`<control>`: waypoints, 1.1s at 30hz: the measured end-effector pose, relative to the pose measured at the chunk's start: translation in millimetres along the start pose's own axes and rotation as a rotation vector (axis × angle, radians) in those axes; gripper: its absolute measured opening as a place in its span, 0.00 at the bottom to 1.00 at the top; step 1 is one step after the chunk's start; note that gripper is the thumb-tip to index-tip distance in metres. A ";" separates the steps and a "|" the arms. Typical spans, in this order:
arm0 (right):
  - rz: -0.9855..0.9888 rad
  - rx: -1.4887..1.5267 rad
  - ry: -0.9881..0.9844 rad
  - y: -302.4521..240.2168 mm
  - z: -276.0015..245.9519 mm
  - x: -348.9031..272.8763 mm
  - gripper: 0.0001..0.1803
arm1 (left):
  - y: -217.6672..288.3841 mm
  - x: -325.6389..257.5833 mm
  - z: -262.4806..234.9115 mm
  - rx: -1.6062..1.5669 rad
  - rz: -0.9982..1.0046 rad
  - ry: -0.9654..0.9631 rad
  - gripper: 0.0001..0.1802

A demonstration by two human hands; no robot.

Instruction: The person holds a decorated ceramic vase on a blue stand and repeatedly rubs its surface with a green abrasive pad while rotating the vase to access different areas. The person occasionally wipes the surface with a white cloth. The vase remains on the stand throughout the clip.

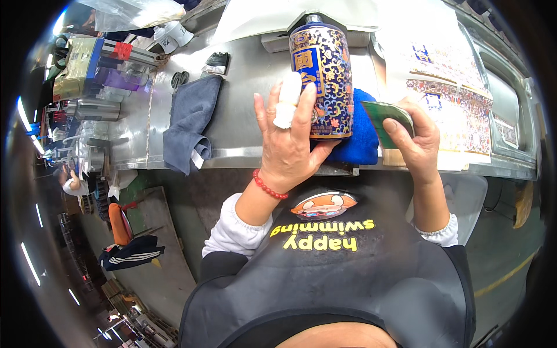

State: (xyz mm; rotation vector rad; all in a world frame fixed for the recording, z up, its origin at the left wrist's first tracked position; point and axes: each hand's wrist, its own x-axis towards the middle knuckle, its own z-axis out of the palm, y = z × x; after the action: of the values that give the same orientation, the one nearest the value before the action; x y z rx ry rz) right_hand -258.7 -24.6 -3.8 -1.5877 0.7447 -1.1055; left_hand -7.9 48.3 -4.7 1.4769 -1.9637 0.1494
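A dark blue bottle (pixel 333 81) with a colourful floral pattern and a gold-edged blue label lies on the metal table, its neck pointing away from me. My left hand (pixel 290 124) grips its near left side, fingers over the label and thumb by the base. White wraps cover two of those fingers, and a red bead bracelet circles the wrist. Just right of the bottle, my right hand (pixel 415 136) pinches a thin, flat green piece (pixel 383 123) between thumb and fingers; its exact kind is unclear. Partly under the bottle is a bright blue cloth (pixel 362 130).
A grey-blue cloth (pixel 191 116) lies left on the metal table (pixel 243 130), with scissors (pixel 180 79) and a small black packet (pixel 216 62) beyond it. Printed patterned sheets (pixel 447 110) lie at the right beside a metal basin (pixel 505 110). Clear containers (pixel 125 78) stand far left.
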 end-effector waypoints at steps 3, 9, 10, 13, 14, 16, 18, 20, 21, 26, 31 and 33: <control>-0.048 -0.049 -0.021 1.7 -3.3 -1.8 0.06 | -4.5 3.4 -1.9 -0.020 0.019 -0.040 0.57; 0.007 0.003 0.026 1.4 -3.5 -4.8 0.06 | -12.9 -9.4 -2.3 -0.073 -0.096 -0.072 0.50; 0.015 -0.003 0.008 0.9 -3.6 -3.8 0.06 | -12.3 -12.1 -2.7 -0.057 -0.090 -0.064 0.50; -0.093 -0.134 -0.020 -1.3 -3.7 -1.2 0.06 | -6.6 -19.6 -6.5 -0.094 -0.046 0.060 0.37; -0.082 -0.121 -0.010 -1.5 -3.0 -0.6 0.06 | -2.9 -23.1 -9.4 -0.081 -0.017 0.067 0.33; -0.053 -0.071 0.054 -0.7 0.2 -0.8 0.06 | 6.2 -30.9 -13.8 -0.083 0.012 0.117 0.21; -0.044 -0.034 0.040 1.9 2.5 -0.8 0.05 | 9.9 -35.0 -15.1 -0.042 0.000 0.108 0.19; -0.042 -0.041 0.001 3.9 2.7 -1.0 0.05 | 10.4 -35.3 -15.6 0.014 0.044 0.109 0.18; -0.041 -0.067 -0.030 3.6 1.4 -1.1 0.06 | 10.8 -34.2 -15.5 0.042 0.073 0.103 0.17; -0.006 -0.116 -0.045 -7.8 0.9 3.6 0.06 | 12.1 -19.8 -16.1 0.002 0.123 0.077 0.22; -0.295 -0.399 -0.089 -24.1 8.0 28.8 0.13 | 0.9 -5.9 -15.3 -0.121 -0.101 -0.064 0.52; -0.407 -0.543 -0.125 -28.5 9.2 40.3 0.18 | -2.3 -5.0 -16.4 -0.146 -0.063 -0.052 0.56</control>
State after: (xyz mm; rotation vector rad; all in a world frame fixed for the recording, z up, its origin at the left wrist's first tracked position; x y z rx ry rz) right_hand -236.4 -48.0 34.6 -2.3250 0.6881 -1.1291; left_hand 2.0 59.2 4.4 1.4576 -1.9231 -0.0598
